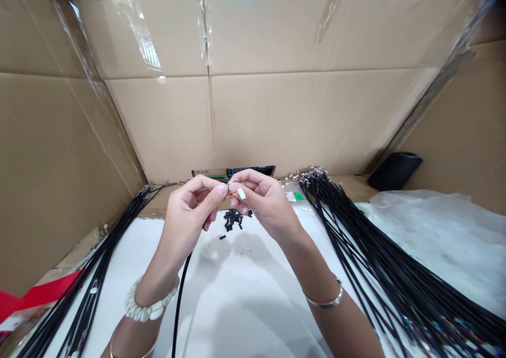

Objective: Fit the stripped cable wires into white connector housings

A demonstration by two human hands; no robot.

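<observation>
Landmark: pile of small black pieces (233, 218) on white bench (241, 305). Left hand (192, 202) just above-left of pile in view, grip clamped on black cable (179, 305) near its wire end; cable trails down left of pile. Right hand (264, 197) above-right of pile, thumb and fingertips pinched together on thin wires (231, 193), coloured, directly above pile. Small white tag (241, 193) by right thumb. Left of pile, well apart: smaller cable bundle (106, 252). Right of pile: larger cable bundle (371, 252), then clear plastic sheet (443, 242); black roll (395, 171) farther back. Behind pile: taped cardboard wall (272, 121)
</observation>
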